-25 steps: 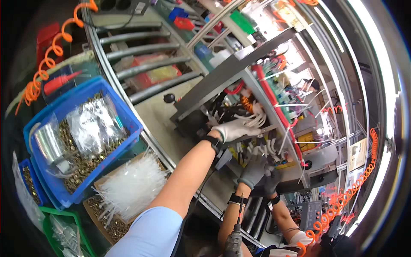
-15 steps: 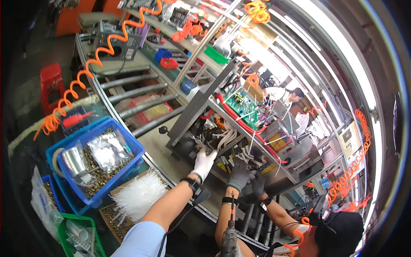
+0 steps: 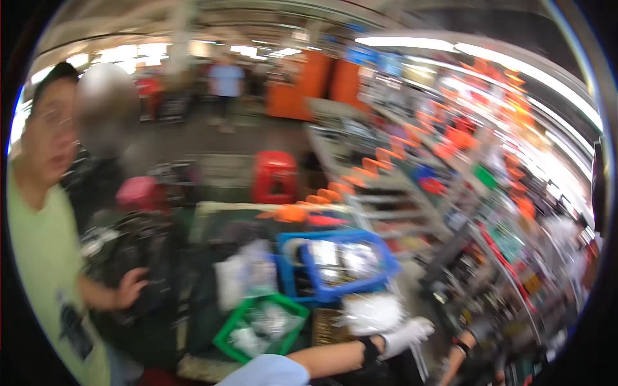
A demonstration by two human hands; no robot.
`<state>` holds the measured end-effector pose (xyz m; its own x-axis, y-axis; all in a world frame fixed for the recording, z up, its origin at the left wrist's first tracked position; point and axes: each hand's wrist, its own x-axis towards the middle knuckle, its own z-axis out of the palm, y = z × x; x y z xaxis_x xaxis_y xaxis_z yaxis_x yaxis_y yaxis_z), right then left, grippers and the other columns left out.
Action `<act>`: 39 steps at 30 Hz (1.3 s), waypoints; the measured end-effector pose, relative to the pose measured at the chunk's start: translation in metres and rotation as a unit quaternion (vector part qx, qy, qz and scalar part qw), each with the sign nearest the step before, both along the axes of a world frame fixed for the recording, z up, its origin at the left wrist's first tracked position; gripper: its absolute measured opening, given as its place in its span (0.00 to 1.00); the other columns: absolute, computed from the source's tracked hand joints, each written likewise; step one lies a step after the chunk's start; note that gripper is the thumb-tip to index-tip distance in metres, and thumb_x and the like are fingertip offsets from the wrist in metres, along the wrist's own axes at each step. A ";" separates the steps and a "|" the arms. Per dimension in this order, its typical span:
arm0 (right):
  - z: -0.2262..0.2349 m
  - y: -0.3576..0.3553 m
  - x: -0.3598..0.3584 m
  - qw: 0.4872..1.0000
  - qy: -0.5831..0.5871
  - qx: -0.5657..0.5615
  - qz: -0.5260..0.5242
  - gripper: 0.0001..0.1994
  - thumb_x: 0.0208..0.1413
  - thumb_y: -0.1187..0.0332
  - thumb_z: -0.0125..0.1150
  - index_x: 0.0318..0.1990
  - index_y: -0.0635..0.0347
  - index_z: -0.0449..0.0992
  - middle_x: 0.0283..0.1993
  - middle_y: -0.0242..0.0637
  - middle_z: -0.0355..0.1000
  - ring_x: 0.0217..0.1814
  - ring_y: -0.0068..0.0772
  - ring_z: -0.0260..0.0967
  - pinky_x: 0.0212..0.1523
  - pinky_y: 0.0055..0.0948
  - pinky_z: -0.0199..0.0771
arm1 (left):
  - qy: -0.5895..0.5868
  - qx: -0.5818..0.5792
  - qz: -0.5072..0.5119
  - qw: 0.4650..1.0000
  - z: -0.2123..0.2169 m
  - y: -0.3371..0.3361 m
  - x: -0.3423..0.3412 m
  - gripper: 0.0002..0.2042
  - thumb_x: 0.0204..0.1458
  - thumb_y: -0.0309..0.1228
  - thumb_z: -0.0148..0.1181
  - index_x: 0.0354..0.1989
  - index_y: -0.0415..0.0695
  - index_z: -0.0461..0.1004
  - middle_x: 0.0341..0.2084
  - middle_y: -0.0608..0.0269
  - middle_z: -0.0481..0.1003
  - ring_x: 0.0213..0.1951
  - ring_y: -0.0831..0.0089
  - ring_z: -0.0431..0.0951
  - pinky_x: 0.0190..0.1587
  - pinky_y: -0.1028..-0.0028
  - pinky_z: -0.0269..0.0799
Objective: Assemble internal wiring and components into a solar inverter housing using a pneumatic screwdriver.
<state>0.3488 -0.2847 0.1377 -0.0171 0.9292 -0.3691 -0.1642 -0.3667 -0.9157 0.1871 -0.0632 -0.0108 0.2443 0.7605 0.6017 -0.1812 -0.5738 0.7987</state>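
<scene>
My left hand [image 3: 407,337], in a white glove with a black band at the wrist, reaches right beside a heap of white plastic strips [image 3: 373,313]. Motion blur smears its fingers, so whether they grip anything cannot be told. Beyond it stands a grey metal chassis [image 3: 445,253] full of wiring, with a red cable along its upper edge; a gap separates my hand from it. My right hand is not in view. A co-worker's bare forearm [image 3: 454,365] with a black wristband reaches toward the chassis.
Nested blue bins [image 3: 351,287] hold small metal parts and clear bags. A green bin [image 3: 230,328] with bagged items sits nearer. Behind are an orange coiled hose [image 3: 335,193], a roller conveyor [image 3: 393,215] and a red stool [image 3: 275,177]. At left stands a person [image 3: 42,231] in yellow-green.
The view has swung left, bringing people and the floor area into sight. My left hand has come out of the chassis wiring, back toward the white strips.
</scene>
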 end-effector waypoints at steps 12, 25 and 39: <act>-0.004 0.020 -0.001 0.988 0.044 0.099 0.112 0.29 0.60 0.67 0.56 0.67 0.56 0.56 0.37 0.40 0.71 0.28 0.29 0.71 0.26 0.26 0.75 | -0.369 -0.309 -0.108 0.870 0.085 -0.091 -0.119 0.16 0.62 0.30 0.51 0.58 0.41 0.68 0.42 0.59 0.73 0.42 0.67 0.73 0.45 0.70 0.72; 0.018 -0.005 0.002 0.994 -0.019 0.058 0.090 0.39 0.49 0.63 0.66 0.69 0.56 0.55 0.37 0.27 0.65 0.30 0.14 0.63 0.30 0.18 0.66 | 0.444 0.433 0.058 0.783 0.213 0.038 0.056 0.24 0.41 0.23 0.57 0.51 0.46 0.75 0.59 0.46 0.67 0.57 0.50 0.69 0.56 0.56 0.66; -0.023 -0.013 0.007 0.985 -0.099 0.142 0.001 0.43 0.44 0.62 0.73 0.67 0.67 0.58 0.59 0.41 0.67 0.57 0.28 0.66 0.58 0.29 0.66 | 0.641 0.457 0.189 0.587 0.195 0.133 0.233 0.25 0.60 0.33 0.44 0.67 0.49 0.63 0.68 0.63 0.59 0.69 0.65 0.56 0.70 0.53 0.42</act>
<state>0.3555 -0.2979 0.1149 0.0269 0.9955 -0.0909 0.0276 -0.0917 -0.9954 0.4198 0.0701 0.1839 0.8594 0.4090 0.3068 0.5112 -0.6746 -0.5325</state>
